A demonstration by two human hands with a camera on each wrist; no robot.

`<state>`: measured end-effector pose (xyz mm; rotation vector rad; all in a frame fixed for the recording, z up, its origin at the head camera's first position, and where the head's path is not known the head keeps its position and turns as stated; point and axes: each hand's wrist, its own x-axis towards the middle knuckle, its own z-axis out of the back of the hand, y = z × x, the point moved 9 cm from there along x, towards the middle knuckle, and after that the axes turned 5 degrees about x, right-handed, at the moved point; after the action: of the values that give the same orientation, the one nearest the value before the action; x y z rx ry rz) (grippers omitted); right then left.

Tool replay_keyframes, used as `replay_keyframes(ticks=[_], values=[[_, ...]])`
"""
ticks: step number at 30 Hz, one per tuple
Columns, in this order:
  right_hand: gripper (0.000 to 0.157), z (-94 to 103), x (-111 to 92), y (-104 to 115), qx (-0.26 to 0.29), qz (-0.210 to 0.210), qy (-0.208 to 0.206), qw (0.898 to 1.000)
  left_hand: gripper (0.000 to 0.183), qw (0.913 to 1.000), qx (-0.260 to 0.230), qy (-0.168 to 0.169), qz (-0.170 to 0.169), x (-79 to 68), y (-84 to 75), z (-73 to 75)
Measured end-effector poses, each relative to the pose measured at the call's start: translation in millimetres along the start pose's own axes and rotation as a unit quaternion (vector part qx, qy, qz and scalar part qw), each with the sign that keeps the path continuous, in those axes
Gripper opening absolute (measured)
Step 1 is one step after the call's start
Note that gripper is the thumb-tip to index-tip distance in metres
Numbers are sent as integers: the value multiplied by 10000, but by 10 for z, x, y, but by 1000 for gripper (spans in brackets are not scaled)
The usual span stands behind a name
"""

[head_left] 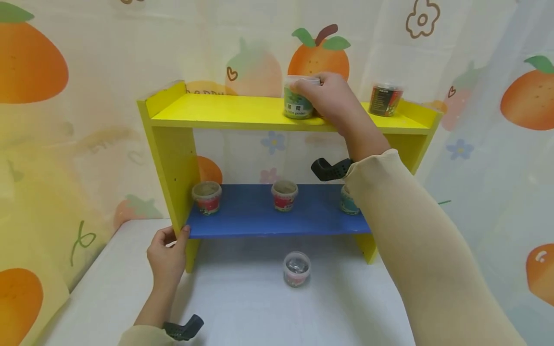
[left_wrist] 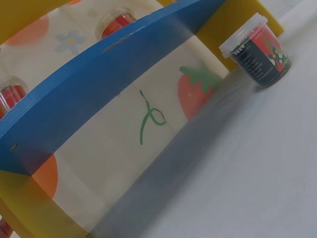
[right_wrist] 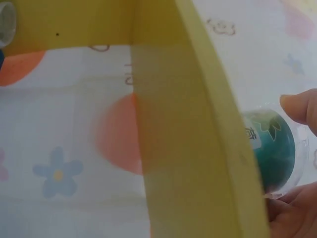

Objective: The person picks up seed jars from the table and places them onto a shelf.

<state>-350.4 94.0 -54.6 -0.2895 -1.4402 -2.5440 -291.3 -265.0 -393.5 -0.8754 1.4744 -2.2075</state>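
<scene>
My right hand [head_left: 331,96] grips a small green-labelled plastic tub [head_left: 297,103] at the middle of the yellow top shelf [head_left: 233,109]; its base is right at the shelf's front edge. The right wrist view shows the thumb and fingers around the same green tub [right_wrist: 275,148], partly hidden by the shelf board. Low on the left, my left hand [head_left: 168,254] holds the yellow side panel [head_left: 169,168], thumb by the end of the blue shelf [head_left: 277,223]. In the left wrist view that hand is almost wholly out of sight.
A black-and-red tub [head_left: 385,100] stands at the top shelf's right. The blue shelf carries a red tub [head_left: 207,198] at left, another red tub [head_left: 284,196] mid-shelf, and a teal tub [head_left: 348,202] partly behind my right sleeve. A clear-lidded tub [head_left: 296,269] sits on the white table [head_left: 242,307].
</scene>
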Motion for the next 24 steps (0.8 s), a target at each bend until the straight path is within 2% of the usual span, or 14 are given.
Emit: replay_keyframes(ticks=[6, 11, 18, 24], values=[[54, -101, 205, -33, -2, -446, 116, 9989, 44, 9999, -109, -9, -77, -8, -14, -1], [53, -150, 320, -61, 131, -790, 112, 9967, 45, 10000, -15, -35, -78, -10, -24, 2], [54, -163, 326, -101, 411, -904, 175, 9949, 45, 10000, -21, 10, -64, -1, -19, -16], [59, -172, 319, -100, 310, -877, 165, 9955, 45, 10000, 0, -33, -62, 4, -16, -8]])
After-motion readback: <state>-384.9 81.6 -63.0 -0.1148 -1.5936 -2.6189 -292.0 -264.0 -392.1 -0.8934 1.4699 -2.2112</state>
